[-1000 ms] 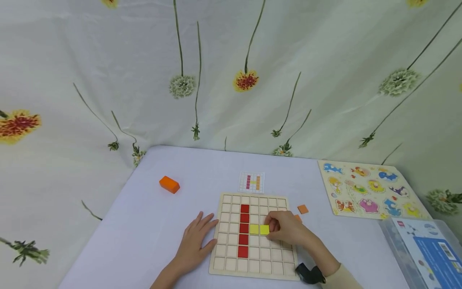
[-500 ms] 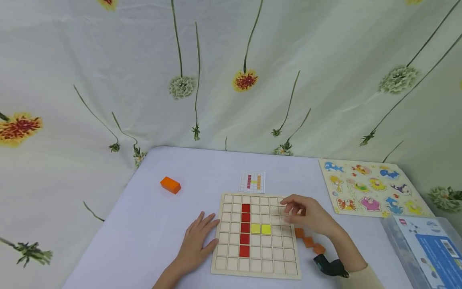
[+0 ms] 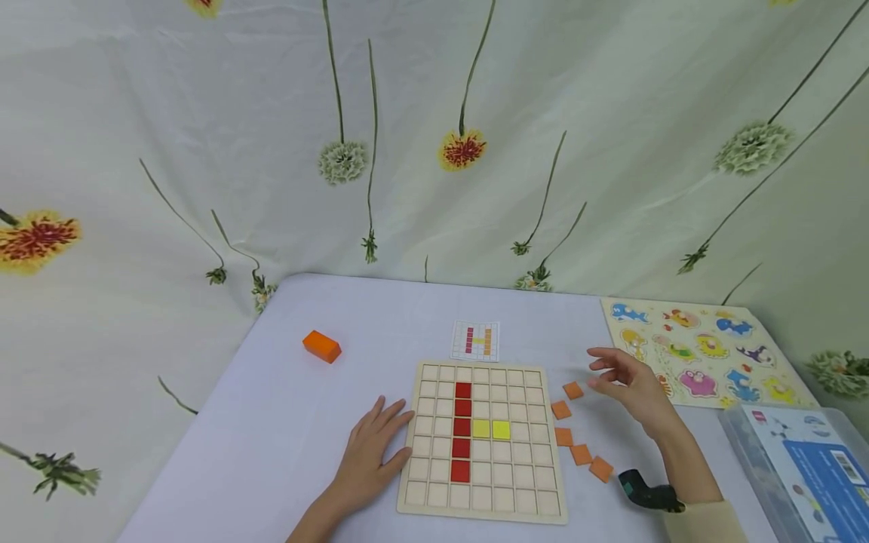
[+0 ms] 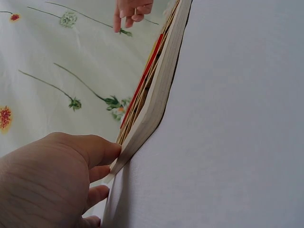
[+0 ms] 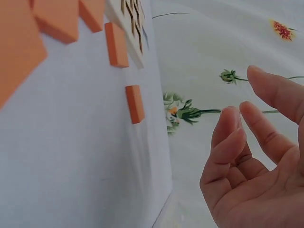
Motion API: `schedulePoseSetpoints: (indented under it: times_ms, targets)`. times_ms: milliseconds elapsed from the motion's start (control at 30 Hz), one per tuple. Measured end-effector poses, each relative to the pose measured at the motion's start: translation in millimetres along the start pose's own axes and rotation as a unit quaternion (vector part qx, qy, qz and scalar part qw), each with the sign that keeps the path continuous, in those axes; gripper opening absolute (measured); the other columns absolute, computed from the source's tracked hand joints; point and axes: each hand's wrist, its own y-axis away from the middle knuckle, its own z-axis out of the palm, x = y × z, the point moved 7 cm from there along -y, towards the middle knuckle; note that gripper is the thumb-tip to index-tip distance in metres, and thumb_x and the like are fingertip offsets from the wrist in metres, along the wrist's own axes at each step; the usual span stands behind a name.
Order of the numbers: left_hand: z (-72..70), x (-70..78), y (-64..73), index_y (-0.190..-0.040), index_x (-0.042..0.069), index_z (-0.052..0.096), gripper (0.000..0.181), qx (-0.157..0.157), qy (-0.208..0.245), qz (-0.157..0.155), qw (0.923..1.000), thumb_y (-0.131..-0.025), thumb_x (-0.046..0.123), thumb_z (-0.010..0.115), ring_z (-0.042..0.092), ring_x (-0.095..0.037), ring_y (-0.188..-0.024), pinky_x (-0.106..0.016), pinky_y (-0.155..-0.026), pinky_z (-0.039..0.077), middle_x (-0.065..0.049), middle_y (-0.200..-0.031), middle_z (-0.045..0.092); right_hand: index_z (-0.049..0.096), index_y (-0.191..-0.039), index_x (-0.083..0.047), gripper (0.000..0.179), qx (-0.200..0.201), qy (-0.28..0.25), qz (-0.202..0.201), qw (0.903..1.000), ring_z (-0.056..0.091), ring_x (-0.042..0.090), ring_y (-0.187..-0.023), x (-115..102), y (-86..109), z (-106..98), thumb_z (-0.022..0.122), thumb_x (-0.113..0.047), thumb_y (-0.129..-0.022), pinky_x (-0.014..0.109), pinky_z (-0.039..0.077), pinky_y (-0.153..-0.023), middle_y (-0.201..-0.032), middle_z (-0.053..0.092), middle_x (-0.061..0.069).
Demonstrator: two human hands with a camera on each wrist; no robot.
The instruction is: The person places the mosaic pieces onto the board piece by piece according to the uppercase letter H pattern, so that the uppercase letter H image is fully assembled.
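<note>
A wooden grid board (image 3: 434, 498) lies on the table, with a column of several red square tiles (image 3: 462, 427) and two yellow tiles (image 3: 501, 430) side by side to their right. My left hand (image 3: 370, 456) rests at the board's left edge, fingers spread; in the left wrist view its thumb and fingertips touch the board's side (image 4: 156, 102). Holding nothing, my right hand (image 3: 631, 385) is raised beyond the board's right side, fingers loosely bent. Several loose orange tiles (image 3: 581, 455) lie along the board's right edge; the farthest orange tile (image 5: 135, 104) is nearest that hand.
Behind the board lies a small printed pattern card (image 3: 475, 341). An orange block (image 3: 322, 346) sits at the left. To the right are an animal puzzle board (image 3: 709, 354) and a clear plastic box with a blue-and-white label (image 3: 808, 475). A flowered cloth hangs behind the table.
My right hand has let go of the second yellow tile, which stays in the grid, and has moved right, off the board past the orange tiles. The left hand stays put.
</note>
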Motion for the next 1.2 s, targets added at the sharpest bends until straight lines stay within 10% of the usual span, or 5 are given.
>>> schedulePoseSetpoints:
  times_ms: [500,1200]
  targets:
    - [5.3,-5.7,-0.6,-0.136,0.011,0.057,0.049,-0.016,0.000,-0.022,0.9996,-0.088,0.017,0.066,0.024,-0.040,-0.147,-0.063,-0.111,0.021,-0.010,-0.149,0.047,0.057,-0.130,-0.002,0.045,-0.028,0.021,0.025,0.9991,0.056,0.009,-0.081,42.9,-6.8,17.0,0.069,-0.005,-0.086,0.020,0.049,-0.069,-0.109,0.062,0.017]
    - [4.7,-6.1,-0.1,-0.135,0.010,0.057,0.050,-0.011,-0.007,-0.012,0.9998,-0.087,0.017,0.066,0.025,-0.041,-0.146,-0.064,-0.111,0.022,-0.012,-0.149,0.048,0.066,-0.118,-0.003,0.034,-0.011,0.122,-0.057,0.9909,0.047,0.007,-0.077,33.7,-4.3,27.7,0.071,-0.004,-0.084,0.021,0.042,-0.067,-0.096,0.058,0.005]
